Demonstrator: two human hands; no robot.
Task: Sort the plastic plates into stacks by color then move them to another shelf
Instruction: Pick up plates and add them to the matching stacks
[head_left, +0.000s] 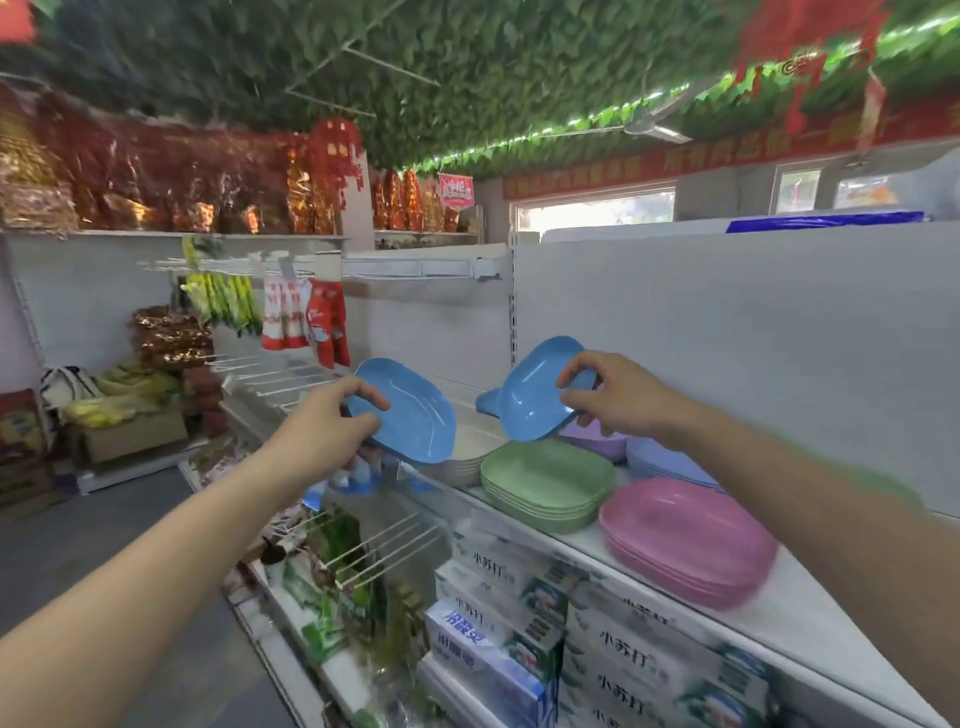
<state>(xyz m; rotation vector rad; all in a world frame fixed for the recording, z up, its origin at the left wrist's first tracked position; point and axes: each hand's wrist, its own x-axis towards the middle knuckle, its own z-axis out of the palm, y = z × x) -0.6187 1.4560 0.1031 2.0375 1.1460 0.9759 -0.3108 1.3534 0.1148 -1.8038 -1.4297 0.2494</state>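
My left hand (332, 423) grips the near rim of a blue plate (410, 415), tilted and held above the shelf's left end. My right hand (618, 395) pinches the edge of a second blue plate (535, 395), also tilted and lifted over the stacks. On the white shelf (779, 618) sit a green stack (548, 483), a pink stack (685, 540), a beige stack (467, 457), a lilac plate (597, 439) and a pale blue-violet stack (660, 462). Another blue plate (485, 402) peeks out behind the right-hand plate.
White back panel (727, 338) rises behind the shelf. Boxed goods (597, 639) fill the shelf below. Wire hooks (379, 551) with hanging packets jut out at lower left. Snack bags (306, 322) hang further left, and the aisle floor (104, 530) lies beyond.
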